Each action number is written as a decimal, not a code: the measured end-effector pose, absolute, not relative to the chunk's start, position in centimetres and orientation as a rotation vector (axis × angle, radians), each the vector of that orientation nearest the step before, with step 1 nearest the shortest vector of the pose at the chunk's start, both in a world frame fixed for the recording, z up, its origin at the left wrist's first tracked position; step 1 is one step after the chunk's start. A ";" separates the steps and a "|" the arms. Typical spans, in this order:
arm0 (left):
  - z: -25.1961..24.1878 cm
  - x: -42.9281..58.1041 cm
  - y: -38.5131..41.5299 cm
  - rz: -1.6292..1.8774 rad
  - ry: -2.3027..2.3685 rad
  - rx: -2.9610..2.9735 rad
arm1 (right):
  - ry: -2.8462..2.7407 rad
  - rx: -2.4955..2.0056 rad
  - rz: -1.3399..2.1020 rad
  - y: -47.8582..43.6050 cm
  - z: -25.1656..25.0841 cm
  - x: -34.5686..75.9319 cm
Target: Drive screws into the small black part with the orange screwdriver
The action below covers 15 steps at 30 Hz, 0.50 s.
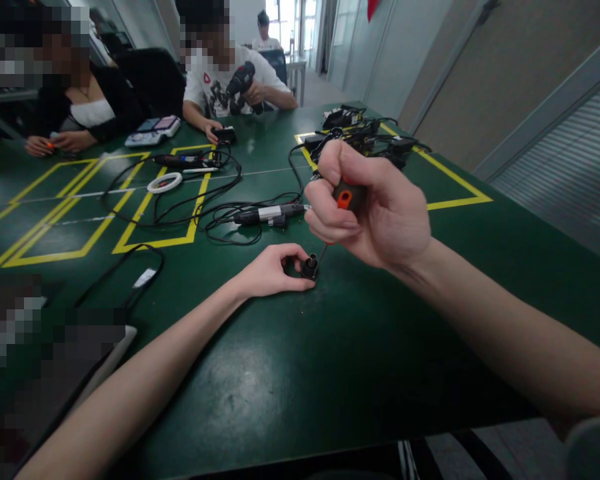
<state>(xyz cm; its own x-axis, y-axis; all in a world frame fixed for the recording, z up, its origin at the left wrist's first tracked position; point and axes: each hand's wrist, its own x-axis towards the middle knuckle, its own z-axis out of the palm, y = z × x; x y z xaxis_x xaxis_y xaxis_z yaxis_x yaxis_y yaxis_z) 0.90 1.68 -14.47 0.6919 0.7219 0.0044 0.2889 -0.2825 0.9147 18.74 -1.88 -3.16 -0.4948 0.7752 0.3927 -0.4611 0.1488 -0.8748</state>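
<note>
My right hand (375,207) is closed around the dark handle of a screwdriver (346,199) with an orange end. Its thin shaft slants down to a small black round part (309,268) on the green table, and the tip seems to meet that part's edge. A short tube stands up from the part's middle. My left hand (275,270) pinches the part from the left, thumb in front and fingers behind. Just beyond lies a dark pen-shaped power tool (270,213) with a white label and a coiled cord.
Yellow tape (155,243) marks boxes on the green table (380,373). A white tape ring (165,183) and cables lie at the far left. Black devices (350,127) are piled at the back right. Across the table, a person (235,80) holds a cordless drill (241,79); another sits left.
</note>
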 end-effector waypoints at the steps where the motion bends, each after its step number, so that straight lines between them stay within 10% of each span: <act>1: -14.5 0.9 1.7 0.518 0.795 1.862 | -1.431 -0.324 1.526 -1.7 -3.2 18.7; 15: -14.4 0.9 1.7 0.518 0.789 1.870 | -1.408 -0.320 1.563 -1.5 -3.2 19.1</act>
